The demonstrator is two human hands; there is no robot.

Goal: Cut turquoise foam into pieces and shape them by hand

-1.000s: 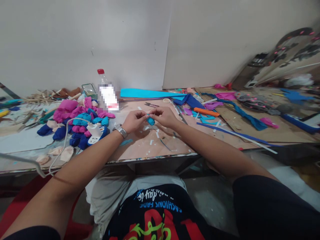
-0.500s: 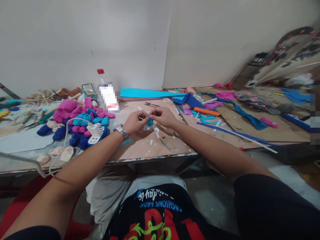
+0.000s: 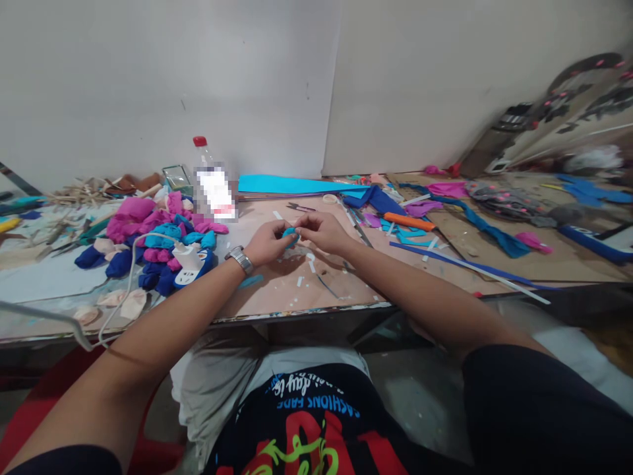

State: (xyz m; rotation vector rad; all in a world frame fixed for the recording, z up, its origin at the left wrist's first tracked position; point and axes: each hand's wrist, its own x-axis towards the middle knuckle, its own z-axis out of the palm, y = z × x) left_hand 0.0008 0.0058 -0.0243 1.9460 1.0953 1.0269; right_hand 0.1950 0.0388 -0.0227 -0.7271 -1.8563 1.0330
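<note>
A small piece of teal fabric is held between my two hands, just above the wooden tabletop. My left hand, with a metal watch at the wrist, is closed with thumb and fingers around the fabric. My right hand pinches at the fabric's right side, its fingertips meeting those of the left. The fingers cover part of the piece, so its full shape is hidden. White and blue scraps lie on the table under the hands.
To the left is a heap of pink, blue and teal fabric bundles beside a power strip with a white cord. Behind stands a red-capped bottle. An orange-handled cutter, fabric strips and cardboard lie right.
The teal fabric hung below my fingertips before; now it is turned up and sits between my left thumb and fingers. Both arms have stayed nearly in place.
</note>
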